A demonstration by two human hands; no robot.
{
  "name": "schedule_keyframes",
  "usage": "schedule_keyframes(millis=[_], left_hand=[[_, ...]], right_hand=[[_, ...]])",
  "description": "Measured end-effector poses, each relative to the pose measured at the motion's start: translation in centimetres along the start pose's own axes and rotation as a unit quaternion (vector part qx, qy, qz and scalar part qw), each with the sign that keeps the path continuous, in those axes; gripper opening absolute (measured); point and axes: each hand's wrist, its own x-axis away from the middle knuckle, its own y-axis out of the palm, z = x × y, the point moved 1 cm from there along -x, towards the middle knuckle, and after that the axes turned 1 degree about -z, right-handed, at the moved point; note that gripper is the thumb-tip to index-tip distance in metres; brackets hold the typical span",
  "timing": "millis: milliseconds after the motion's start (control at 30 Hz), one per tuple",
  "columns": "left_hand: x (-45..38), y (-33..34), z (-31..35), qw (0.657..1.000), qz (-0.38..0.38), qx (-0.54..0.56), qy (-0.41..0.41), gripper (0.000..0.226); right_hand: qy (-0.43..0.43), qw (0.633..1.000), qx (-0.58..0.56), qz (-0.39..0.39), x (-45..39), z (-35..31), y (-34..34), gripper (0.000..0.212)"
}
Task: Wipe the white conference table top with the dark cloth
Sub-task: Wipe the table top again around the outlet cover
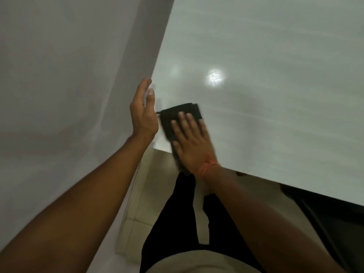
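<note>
- Looking down through the head camera, I count two bare hands, one dark cloth [180,123] and one white conference table top [275,95].
- My right hand [192,142] lies flat on the folded cloth, fingers straight and spread, pressing it onto the table's near left corner; an orange thread band [206,167] circles that wrist.
- My left hand [143,113] is raised edge-on beside the table's left edge, fingers straight, holding nothing.
- One bright light reflection [215,77] shines on the top beyond the cloth.
</note>
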Motion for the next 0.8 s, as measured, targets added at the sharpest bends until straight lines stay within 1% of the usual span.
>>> schedule_keyframes(millis=[100, 167, 200, 233, 267, 300, 333, 400, 433, 467, 533, 600, 633, 667, 733, 800], left_hand=[[3.2, 1.1, 0.9, 1.0, 0.006, 0.011, 0.003, 0.044], [4.7, 1.4, 1.4, 0.999, 0.023, 0.028, 0.017, 0.041], [5.2, 1.7, 1.7, 0.999, 0.027, 0.034, 0.028, 0.038], [5.4, 1.7, 2.0, 0.998, 0.037, 0.04, 0.034, 0.037], [5.5, 1.6, 2.3, 0.997, 0.05, 0.046, 0.04, 0.037], [5.8, 1.9, 2.8, 0.996, 0.055, 0.049, 0.047, 0.039], [6.0, 2.2, 3.3, 0.996, 0.048, 0.047, 0.057, 0.04], [6.0, 2.7, 4.3, 0.996, 0.011, 0.035, 0.086, 0.041], [5.7, 2.7, 4.8, 0.994, -0.009, 0.032, 0.101, 0.042], [5.2, 2.6, 5.2, 0.993, -0.024, 0.031, 0.11, 0.042], [3.6, 2.6, 5.9, 0.993, -0.032, 0.03, 0.111, 0.04], [2.1, 3.1, 5.7, 0.994, -0.043, 0.035, 0.09, 0.039], [1.6, 3.6, 5.2, 0.995, -0.055, 0.039, 0.074, 0.04], [1.3, 4.4, 4.5, 0.995, -0.07, 0.039, 0.054, 0.042], [1.2, 6.3, 3.2, 0.994, -0.105, 0.028, 0.016, 0.05], [1.5, 8.2, 2.3, 0.991, -0.133, 0.025, -0.004, 0.056]], right_hand=[[0.123, 0.992, 0.019, 0.022, 3.3, 8.7, -1.4, 0.064], [0.22, 0.975, 0.011, 0.024, 3.1, 14.0, -2.9, 0.064], [0.268, 0.963, -0.001, 0.033, 2.0, 15.4, -3.6, 0.065], [0.298, 0.954, -0.011, 0.041, 0.2, 15.3, -4.1, 0.065], [0.301, 0.952, -0.015, 0.046, -2.1, 13.9, -4.2, 0.064], [0.282, 0.958, -0.022, 0.051, -4.1, 11.7, -4.0, 0.064], [0.239, 0.969, -0.024, 0.049, -5.8, 8.9, -3.7, 0.063], [0.105, 0.994, -0.014, 0.034, -7.7, 1.9, -2.9, 0.064], [0.044, 0.999, -0.006, 0.015, -7.3, -1.5, -2.7, 0.066], [0.004, 1.0, 0.004, -0.004, -6.3, -3.9, -2.4, 0.068], [-0.041, 0.999, 0.015, -0.027, -4.1, -5.5, -1.5, 0.068], [-0.062, 0.997, -0.004, -0.037, -1.4, -3.7, -0.9, 0.062], [-0.044, 0.998, -0.011, -0.032, 0.1, -1.8, -0.7, 0.06], [-0.005, 1.0, -0.008, -0.023, 1.5, 0.7, -0.8, 0.059], [0.106, 0.994, 0.01, 0.004, 4.5, 7.2, -1.4, 0.061], [0.227, 0.973, 0.022, 0.029, 7.3, 15.1, -2.6, 0.063]])
